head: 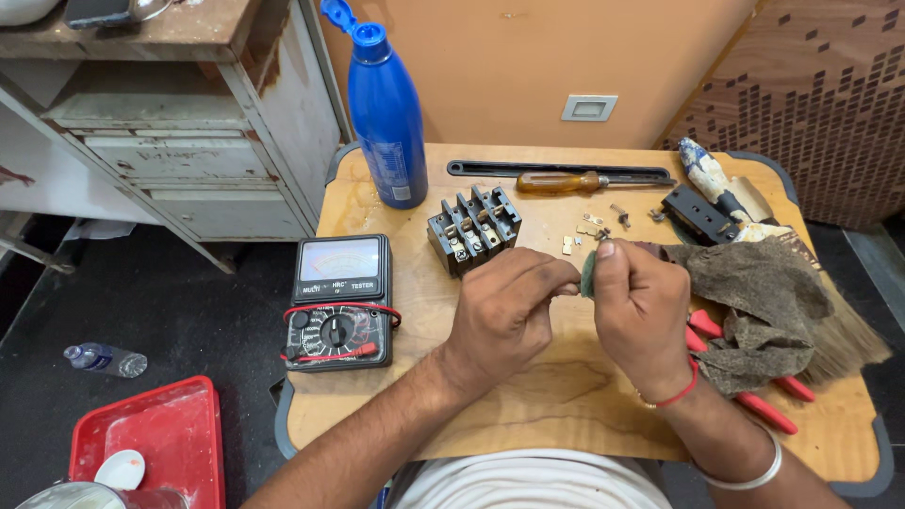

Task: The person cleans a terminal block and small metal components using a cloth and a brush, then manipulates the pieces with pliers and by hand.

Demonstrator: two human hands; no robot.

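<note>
Small contact rubbed w/ pad
Part pinched in left hand [500, 316]; green pad [587, 273] gripped by right hand [641, 311]; other contacts [589, 231] loose, terminal block [473, 229] unassembled.

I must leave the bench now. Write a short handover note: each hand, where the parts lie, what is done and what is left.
Left hand: pinches a small metal piece at its fingertips; too small to identify.
Right hand: presses a small green abrasive pad against that piece.
Parts: black terminal block stands opened behind the hands; loose metal contacts and screws lie beside it; screwdriver is further back; analog multimeter at left; red-handled pliers under the brown cloth.
Done: block taken apart.
Left: apparently the other contacts, then reassembly.
</note>
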